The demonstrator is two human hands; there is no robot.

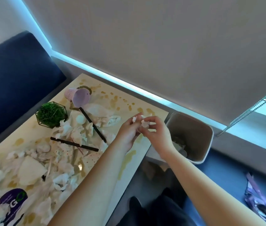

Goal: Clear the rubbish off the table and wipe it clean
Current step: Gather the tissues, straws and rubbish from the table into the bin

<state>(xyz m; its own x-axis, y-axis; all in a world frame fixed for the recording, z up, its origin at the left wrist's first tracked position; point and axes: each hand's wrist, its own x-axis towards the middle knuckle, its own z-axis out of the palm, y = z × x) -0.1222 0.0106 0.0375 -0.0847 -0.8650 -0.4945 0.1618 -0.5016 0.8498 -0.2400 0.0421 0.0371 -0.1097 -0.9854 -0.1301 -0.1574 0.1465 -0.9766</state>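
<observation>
A pale table [129, 101] is littered with several crumpled white tissues [73, 132], two black straws [93, 126] and brown liquid stains. A pink cup [78, 97] lies tipped over at the far end. My left hand [129, 132] and my right hand [155, 132] meet above the table's right edge, each with fingers curled round a crumpled tissue wad [144, 123]. A grey waste bin [192, 137] stands on the floor just right of my hands, with some rubbish inside.
A green plant ball in a black wire frame [51, 115] sits at the table's left side. A purple and white wrapper [13, 203] lies near the front. A dark blue seat [15, 82] is behind the table. A purple packet [259, 199] lies at right.
</observation>
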